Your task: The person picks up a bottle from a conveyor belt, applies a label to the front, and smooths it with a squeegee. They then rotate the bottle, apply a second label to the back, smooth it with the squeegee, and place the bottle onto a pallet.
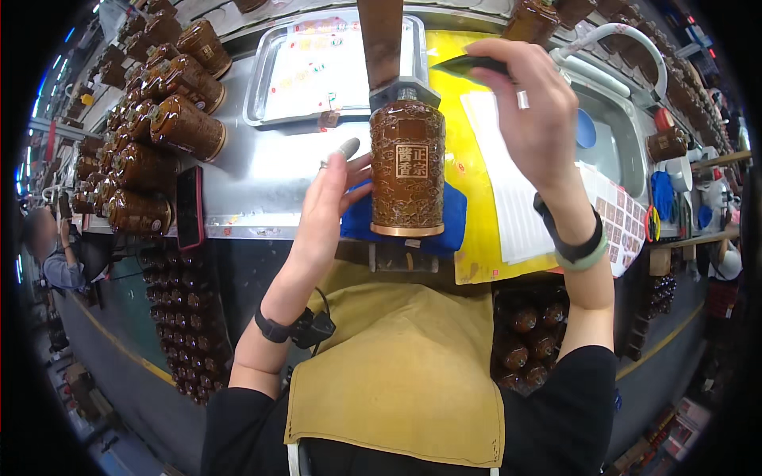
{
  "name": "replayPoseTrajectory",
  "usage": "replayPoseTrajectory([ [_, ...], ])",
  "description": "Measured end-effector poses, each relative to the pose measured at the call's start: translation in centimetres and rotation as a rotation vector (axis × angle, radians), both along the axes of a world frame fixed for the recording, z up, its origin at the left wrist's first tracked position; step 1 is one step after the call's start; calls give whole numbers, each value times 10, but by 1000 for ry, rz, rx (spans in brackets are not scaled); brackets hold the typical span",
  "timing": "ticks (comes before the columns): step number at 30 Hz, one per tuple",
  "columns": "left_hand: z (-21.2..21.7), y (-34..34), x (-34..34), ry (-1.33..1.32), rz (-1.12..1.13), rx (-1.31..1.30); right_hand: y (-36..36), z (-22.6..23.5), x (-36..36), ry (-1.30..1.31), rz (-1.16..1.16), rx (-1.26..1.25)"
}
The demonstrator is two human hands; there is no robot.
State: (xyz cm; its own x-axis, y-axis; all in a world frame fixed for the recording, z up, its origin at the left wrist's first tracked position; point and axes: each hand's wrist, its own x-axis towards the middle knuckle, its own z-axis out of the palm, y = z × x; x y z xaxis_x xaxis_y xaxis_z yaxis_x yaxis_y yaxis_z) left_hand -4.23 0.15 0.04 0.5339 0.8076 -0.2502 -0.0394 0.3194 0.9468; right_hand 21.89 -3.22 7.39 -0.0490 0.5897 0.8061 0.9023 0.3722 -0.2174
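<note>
A brown embossed ceramic bottle (408,166) lies lengthwise on a blue cushion (452,222) at the bench edge, its neck held in a metal fixture (402,89). My left hand (327,208) rests flat against the bottle's left side, fingers apart, one fingertip capped. My right hand (530,107) hovers above and right of the bottle's neck, pinching a thin dark flat strip (468,65). A ring shows on that hand and a dark band on the wrist.
Many similar brown bottles (171,103) lie stacked at left and in crates (186,333) under the bench. A metal tray (317,67) with labels, a yellow mat (476,174), white sheets (508,190), a label sheet (619,218), a phone (189,208) and a sink (611,135) surround it.
</note>
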Motion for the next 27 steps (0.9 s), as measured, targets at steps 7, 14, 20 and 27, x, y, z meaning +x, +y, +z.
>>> replayPoseTrajectory([
  [7,15,20,17,110,-109,17,-87,-30,-25,853,12,-141],
  [14,-16,64,19,-28,-352,-388,-82,-44,-76,953,-17,-42],
  [20,34,-6,14,-15,-685,173,-118,-28,-52,935,-11,-10],
  [27,74,-69,66,180,-828,756,-247,10,-51,509,-264,-208],
])
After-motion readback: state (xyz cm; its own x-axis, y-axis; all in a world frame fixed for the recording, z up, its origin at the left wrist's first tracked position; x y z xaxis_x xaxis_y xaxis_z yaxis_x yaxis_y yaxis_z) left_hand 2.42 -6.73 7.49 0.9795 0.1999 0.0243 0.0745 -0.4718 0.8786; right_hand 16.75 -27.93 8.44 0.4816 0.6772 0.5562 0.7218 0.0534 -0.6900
